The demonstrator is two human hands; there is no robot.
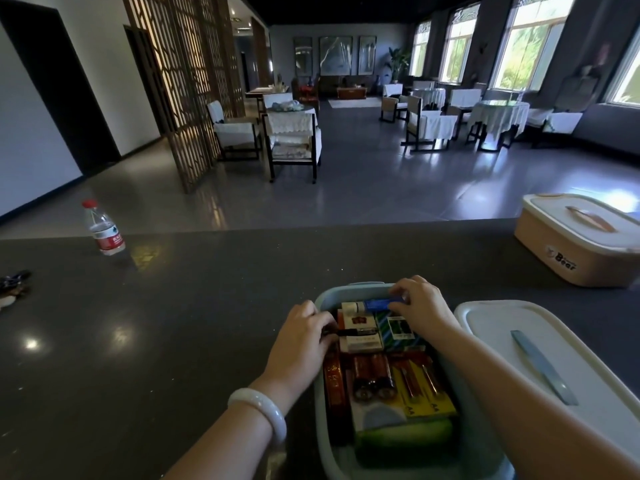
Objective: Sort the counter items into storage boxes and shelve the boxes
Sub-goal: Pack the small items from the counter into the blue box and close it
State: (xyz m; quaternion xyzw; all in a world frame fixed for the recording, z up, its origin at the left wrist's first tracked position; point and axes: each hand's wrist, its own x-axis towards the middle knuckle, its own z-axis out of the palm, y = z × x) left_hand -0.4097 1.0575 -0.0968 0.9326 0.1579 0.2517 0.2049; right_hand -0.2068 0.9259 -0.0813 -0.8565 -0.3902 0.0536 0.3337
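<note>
Both your hands are inside the pale blue-green plastic storage box, which sits on the dark speckled stone table at its near edge. Your left hand, with a white jade-like bangle on its wrist, has its grip curled round the end of a slim black pen-shaped item that lies across a white-and-red cigarette pack in the box's far half. Your right hand pinches a small blue rectangular lighter-like item at the box's far wall, fingers curled over its right end. Just beside that hand, still in the box, lies a green-and-blue striped card pack. In the near half of the box you have copper-coloured large batteries, a yellow blister pack of AA batteries, a long dark orange-brown carton along the left wall, and a green rounded thing at the nearest end.

Right of the box, touching or just beside it, lies its white lid with a blue-grey handle strip. Farther right and beyond the box stands a closed beige storage box with a white lid, marked "Bear". Well to the left of the box, near the table's far edge, stands a clear water bottle with a red cap and red label. At the far left edge of the table lie some small dark items, too blurred to tell.
</note>
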